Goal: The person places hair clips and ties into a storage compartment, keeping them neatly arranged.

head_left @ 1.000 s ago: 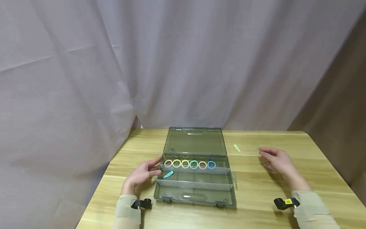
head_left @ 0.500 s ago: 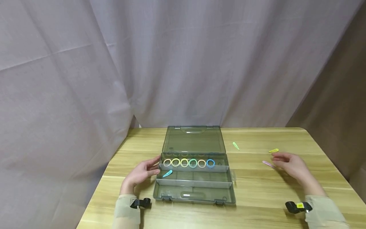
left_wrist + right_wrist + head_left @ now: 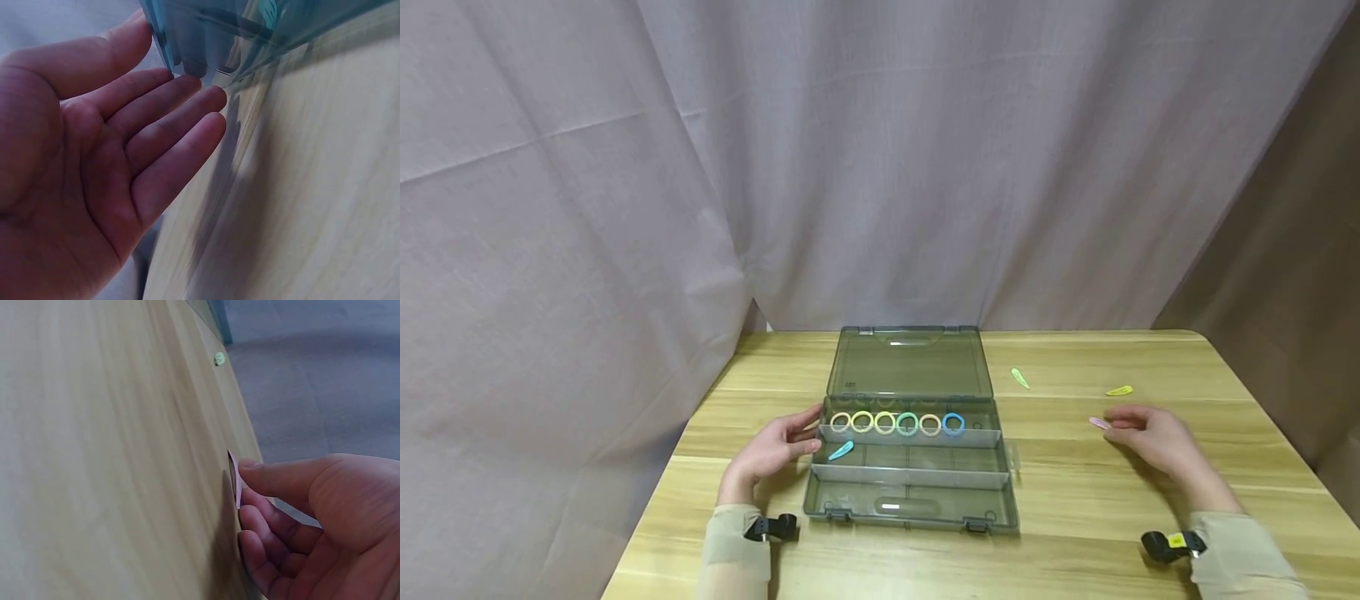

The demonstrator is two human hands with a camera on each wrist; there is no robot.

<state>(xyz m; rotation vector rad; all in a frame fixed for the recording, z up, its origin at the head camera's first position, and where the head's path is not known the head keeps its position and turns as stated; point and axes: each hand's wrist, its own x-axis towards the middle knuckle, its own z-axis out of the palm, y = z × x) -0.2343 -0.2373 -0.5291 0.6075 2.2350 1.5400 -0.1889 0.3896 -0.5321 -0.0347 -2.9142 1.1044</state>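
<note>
Nearest to my left hand (image 3: 771, 454) is the left side of a smoky, see-through divided box (image 3: 910, 527). In the left wrist view the fingers (image 3: 169, 144) lie nearly straight, their tips at the box's wall (image 3: 212, 37). My right hand (image 3: 1157, 437) pinches a pink snap hair clip (image 3: 1099, 423) between thumb and fingers; the right wrist view shows the clip (image 3: 235, 478) tilted just over the wood. A blue hair clip (image 3: 842, 451) lies in the box's middle compartment. Several coloured hair ties, among them a green one (image 3: 907, 424), line the back compartment.
The box's lid (image 3: 910, 360) lies folded back. On the wooden table (image 3: 1075, 517) a light green hair clip (image 3: 1019, 378) lies right of the lid, and a yellow hair clip (image 3: 1120, 390) lies behind my right hand. A grey curtain (image 3: 880, 167) hangs behind.
My right hand first moved right, uncovering the yellow and pink clips, then came slightly back left and took hold of the pink clip. The left hand has stayed at the box.
</note>
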